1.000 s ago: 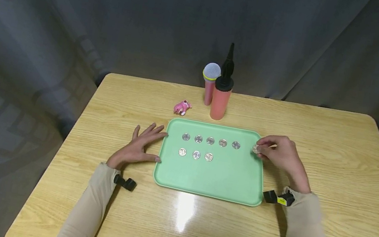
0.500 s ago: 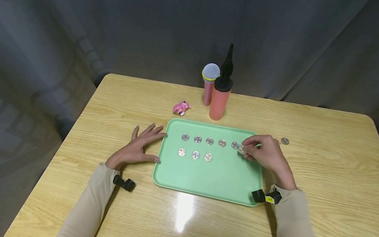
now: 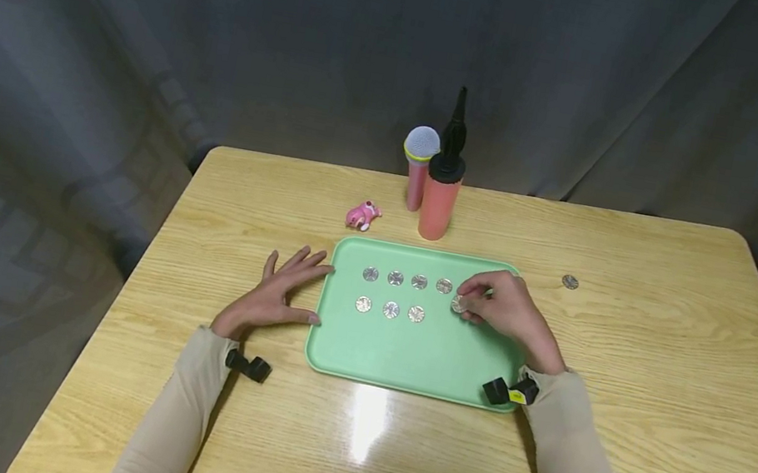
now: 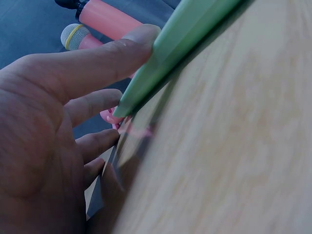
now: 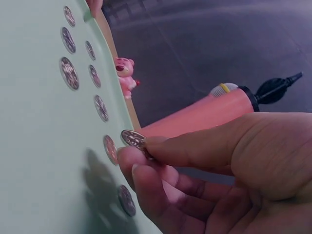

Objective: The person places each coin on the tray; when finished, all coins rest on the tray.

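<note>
My right hand point(image 3: 506, 304) is over the right half of the green tray point(image 3: 357, 359), pinching a silver coin point(image 5: 134, 139) between thumb and fingertips. On the tray lie several more coins in two rows; the far row's rightmost coin point(image 5: 126, 200) is hidden by the hand in the head view. The near row has three, its right end coin point(image 3: 416, 314) left of the held one. At the tray's left edge, my left hand point(image 3: 272, 298) rests with fingers spread, its thumb point(image 4: 141, 41) against the rim.
Another coin point(image 3: 570, 282) lies on the wooden table point(image 3: 671, 347) beyond the tray's right corner. Behind the tray are a small pink bear figure point(image 3: 363, 215), a toy microphone point(image 3: 419, 167) and a pink pump point(image 3: 439, 205) with a black nozzle. A dark curtain point(image 3: 337, 43) hangs behind the table.
My right hand has carried the coin leftward from the tray's right edge to over its inside, uncovering the loose coin on the table. The left hand stays in place.
</note>
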Demonstrator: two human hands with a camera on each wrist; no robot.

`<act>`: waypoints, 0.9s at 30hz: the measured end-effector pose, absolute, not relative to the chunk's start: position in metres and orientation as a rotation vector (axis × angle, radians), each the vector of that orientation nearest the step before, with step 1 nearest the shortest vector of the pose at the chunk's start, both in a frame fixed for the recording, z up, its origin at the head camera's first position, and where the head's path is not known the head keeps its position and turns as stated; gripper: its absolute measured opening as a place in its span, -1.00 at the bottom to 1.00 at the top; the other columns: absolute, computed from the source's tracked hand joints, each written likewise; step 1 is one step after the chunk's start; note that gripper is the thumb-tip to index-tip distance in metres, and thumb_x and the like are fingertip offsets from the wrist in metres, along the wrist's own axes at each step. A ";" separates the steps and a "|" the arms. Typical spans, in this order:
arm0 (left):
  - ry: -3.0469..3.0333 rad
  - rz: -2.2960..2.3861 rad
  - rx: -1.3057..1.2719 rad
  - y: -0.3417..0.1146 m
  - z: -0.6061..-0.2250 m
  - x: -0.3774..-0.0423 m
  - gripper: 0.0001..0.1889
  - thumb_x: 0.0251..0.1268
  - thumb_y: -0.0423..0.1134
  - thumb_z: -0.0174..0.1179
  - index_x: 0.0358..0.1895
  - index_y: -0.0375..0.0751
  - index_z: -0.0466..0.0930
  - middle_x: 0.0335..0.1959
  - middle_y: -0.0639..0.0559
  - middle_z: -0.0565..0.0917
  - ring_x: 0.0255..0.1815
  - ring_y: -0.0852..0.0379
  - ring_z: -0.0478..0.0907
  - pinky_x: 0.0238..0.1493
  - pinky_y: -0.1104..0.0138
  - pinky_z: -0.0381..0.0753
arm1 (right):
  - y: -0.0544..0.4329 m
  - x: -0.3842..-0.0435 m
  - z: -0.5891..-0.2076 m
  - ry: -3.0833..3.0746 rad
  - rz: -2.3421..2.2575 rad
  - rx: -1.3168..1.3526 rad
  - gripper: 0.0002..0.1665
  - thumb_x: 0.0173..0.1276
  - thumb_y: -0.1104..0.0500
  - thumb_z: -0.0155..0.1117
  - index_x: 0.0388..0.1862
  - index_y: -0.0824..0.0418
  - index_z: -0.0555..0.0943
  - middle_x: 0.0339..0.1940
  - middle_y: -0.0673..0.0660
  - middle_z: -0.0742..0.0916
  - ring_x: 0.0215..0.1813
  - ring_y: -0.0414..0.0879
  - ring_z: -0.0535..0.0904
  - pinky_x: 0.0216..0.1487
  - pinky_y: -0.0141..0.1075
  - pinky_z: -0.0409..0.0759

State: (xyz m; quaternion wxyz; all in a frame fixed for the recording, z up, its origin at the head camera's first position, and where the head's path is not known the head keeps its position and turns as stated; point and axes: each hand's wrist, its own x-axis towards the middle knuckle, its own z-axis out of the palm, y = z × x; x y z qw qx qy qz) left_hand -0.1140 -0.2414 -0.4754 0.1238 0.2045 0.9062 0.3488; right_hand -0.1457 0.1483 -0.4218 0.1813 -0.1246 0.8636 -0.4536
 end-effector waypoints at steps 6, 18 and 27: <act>2.640 1.020 0.592 -0.241 -0.475 -0.114 -0.10 0.05 -0.04 0.50 0.51 0.02 0.29 0.66 -0.10 0.08 0.71 -0.21 -0.25 0.52 -0.28 -0.67 | 0.141 -0.146 -0.428 2.411 -1.244 -0.377 -0.83 0.32 0.45 0.21 -0.18 0.44 0.71 -0.46 0.25 0.76 -0.48 -0.09 0.71 -0.44 -0.39 0.65; 2.639 1.001 0.588 -0.241 -0.475 -0.115 -0.10 0.05 -0.02 0.50 0.52 0.04 0.28 0.66 -0.10 0.07 0.71 -0.20 -0.25 0.52 -0.28 -0.67 | 0.133 -0.145 -0.435 2.382 -1.182 -0.384 -0.89 0.31 0.42 0.27 -0.23 0.40 0.72 -0.49 0.22 0.75 -0.52 -0.12 0.67 -0.46 -0.34 0.65; 2.641 1.003 0.591 -0.242 -0.477 -0.116 -0.10 0.06 -0.02 0.50 0.52 0.04 0.28 0.66 -0.10 0.08 0.71 -0.20 -0.25 0.52 -0.29 -0.66 | 0.126 -0.142 -0.438 2.525 -1.021 -0.405 -0.90 0.22 0.37 0.39 -0.27 0.30 0.76 -0.46 0.12 0.72 -0.38 -0.14 0.52 -0.34 -0.41 0.44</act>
